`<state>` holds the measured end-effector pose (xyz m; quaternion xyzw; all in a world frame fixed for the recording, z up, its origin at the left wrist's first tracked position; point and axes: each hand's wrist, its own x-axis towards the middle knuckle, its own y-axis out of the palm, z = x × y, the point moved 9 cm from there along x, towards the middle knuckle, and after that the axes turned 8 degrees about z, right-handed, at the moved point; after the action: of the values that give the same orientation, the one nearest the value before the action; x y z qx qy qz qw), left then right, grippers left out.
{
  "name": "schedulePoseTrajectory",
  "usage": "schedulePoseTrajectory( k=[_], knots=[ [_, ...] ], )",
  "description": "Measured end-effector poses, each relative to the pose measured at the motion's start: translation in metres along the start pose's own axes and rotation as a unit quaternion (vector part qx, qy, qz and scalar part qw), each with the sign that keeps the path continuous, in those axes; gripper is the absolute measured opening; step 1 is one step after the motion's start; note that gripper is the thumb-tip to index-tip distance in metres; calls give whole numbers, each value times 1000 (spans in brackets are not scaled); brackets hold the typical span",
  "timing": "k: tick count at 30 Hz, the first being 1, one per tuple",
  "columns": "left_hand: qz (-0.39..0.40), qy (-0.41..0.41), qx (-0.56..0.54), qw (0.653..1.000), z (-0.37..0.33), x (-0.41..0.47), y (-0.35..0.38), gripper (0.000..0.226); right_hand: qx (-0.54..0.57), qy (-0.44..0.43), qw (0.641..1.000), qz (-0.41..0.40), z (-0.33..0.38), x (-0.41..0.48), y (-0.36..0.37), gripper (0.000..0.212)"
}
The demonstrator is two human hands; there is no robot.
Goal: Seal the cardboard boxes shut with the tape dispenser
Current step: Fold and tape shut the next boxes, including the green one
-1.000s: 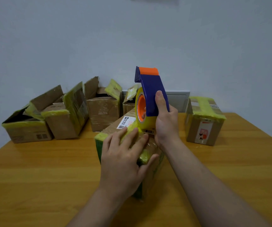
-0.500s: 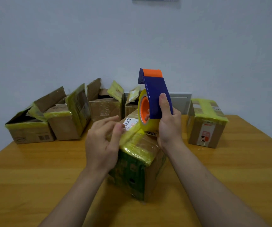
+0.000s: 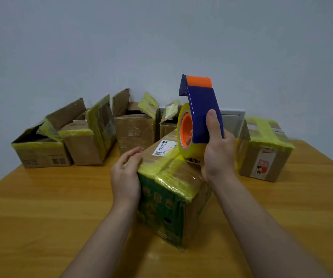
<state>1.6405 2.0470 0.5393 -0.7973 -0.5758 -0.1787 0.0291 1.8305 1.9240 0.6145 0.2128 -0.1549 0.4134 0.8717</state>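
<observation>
Taping down the box [image 3: 171, 197] at centre frame, mid-seal by the look of it.
Right hand [image 3: 217, 157] wrapped firmly round the tape dispenser [image 3: 201, 115], blue plastic shell with orange hub and tip, its glossy yellow roll [image 3: 190, 152] pressed onto the lid's far side; left hand [image 3: 125, 177] curls its fingers over the box's upper left edge, bracing it. Brown cardboard, green printed side, crinkled yellow tape [image 3: 157, 167] along the seams. Next, I'd say, a steady pull along the centre seam, then a tilt to cut. Behind, upper left, open boxes [image 3: 85, 145] with flaps up; at right a sealed box [image 3: 262, 155], all on the smooth wooden desk [image 3: 41, 207].
</observation>
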Motion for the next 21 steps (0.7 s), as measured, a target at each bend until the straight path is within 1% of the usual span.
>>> schedulePoseTrajectory(
  k=[2,3,7,10,12,14,16,17,18,19,20,21],
  knots=[
    [-7,-33,18,999,7,-3,-1,55,-3,1,1000,-2,0,-1,1,36],
    [-10,-29,43,999,9,-2,-3,58,-5,1,1000,-5,-1,-1,1,38],
    [18,34,111,993,1,4,-7,59,-8,-4,1000,-4,0,-1,2,32],
    [44,43,137,989,-3,5,-8,57,-5,0,1000,-3,1,-2,1,37],
    [73,36,194,978,-8,4,-6,52,3,0,1000,-7,2,-4,0,36],
    [81,61,286,953,-22,0,-9,33,11,0,1000,-13,3,-5,-3,36],
    [73,165,372,910,-53,-9,-6,52,6,2,1000,-16,4,-5,-4,35],
    [90,230,403,882,-67,-19,3,57,1,2,1000,-16,4,-5,-3,33],
    [120,277,429,852,-74,-31,16,61,-4,3,1000,-16,4,-4,-2,29],
    [154,301,453,825,-74,-44,30,67,-6,5,1000,-16,3,-4,-2,27],
    [178,307,476,805,-67,-55,41,75,-5,7,1000,-18,2,-3,-2,26],
    [192,298,493,795,-58,-65,49,83,0,9,1000,-22,1,-3,-4,28]
  ],
)
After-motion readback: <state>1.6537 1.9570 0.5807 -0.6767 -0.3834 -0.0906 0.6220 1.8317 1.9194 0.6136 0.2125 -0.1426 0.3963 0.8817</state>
